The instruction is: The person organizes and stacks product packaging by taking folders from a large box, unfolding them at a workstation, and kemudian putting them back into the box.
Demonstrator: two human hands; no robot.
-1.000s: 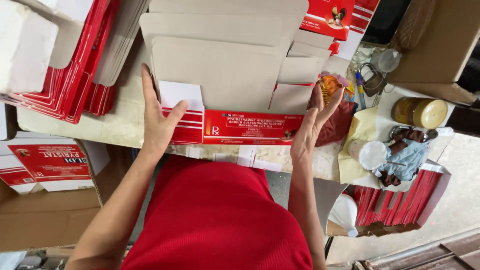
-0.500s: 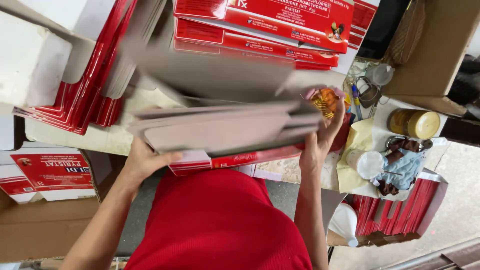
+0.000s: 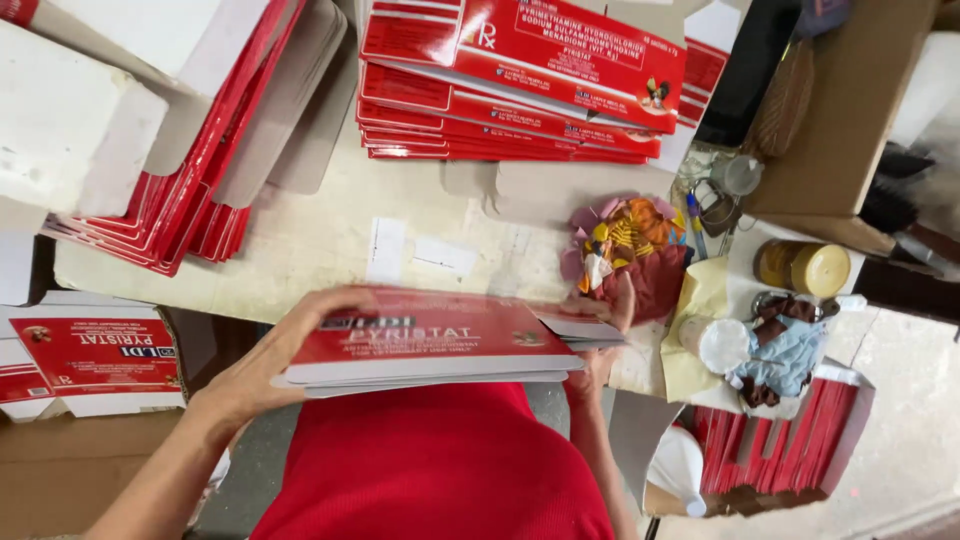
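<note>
While your left hand (image 3: 265,375) grips one end of the carton stack (image 3: 435,345) and your right hand (image 3: 600,355) clasps the other, its long axis runs left to right, red face up, above the table (image 3: 320,250) edge.

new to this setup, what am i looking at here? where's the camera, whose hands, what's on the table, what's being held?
There is no machine here: a person in a red top works with bare hands. The single picture comes from a camera worn on the head, looking down. The left hand and right hand hold the ends of a stack of flat red cartons just above the lap. On the pale table lie more flat red cartons in a pile at the far side, another slanted pile at the left, a crumpled colourful wrapper, a yellow-lidded jar and a cardboard box at the right.
</note>
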